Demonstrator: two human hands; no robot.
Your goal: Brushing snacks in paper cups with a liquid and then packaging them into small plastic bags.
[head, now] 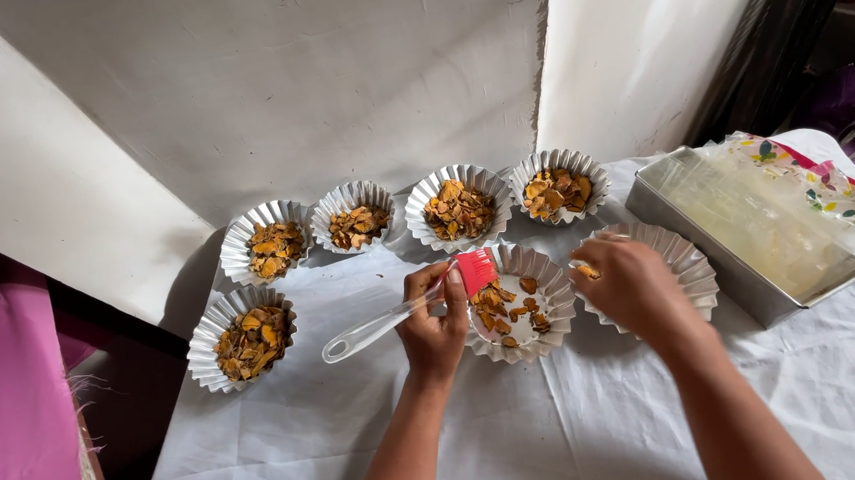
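Pastry brush [407, 312], red bristles and clear handle, pinched in left hand [433, 320] over a fluted foil cup [551, 291] part-filled with orange-brown flakes, mid-table. Right hand [631, 281] curled, pinching a flake [586, 272] above a neighbouring cup [695, 261]. Five filled cups [458, 208] line the table's far and left edges. Metal tray [741, 283] near right edge.

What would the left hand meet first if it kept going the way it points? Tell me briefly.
The left hand, holding a red-headed brush, points up-table. Straight on, it would probably first meet the fluted tin of orange-brown chips in the back row, though depth is unclear.
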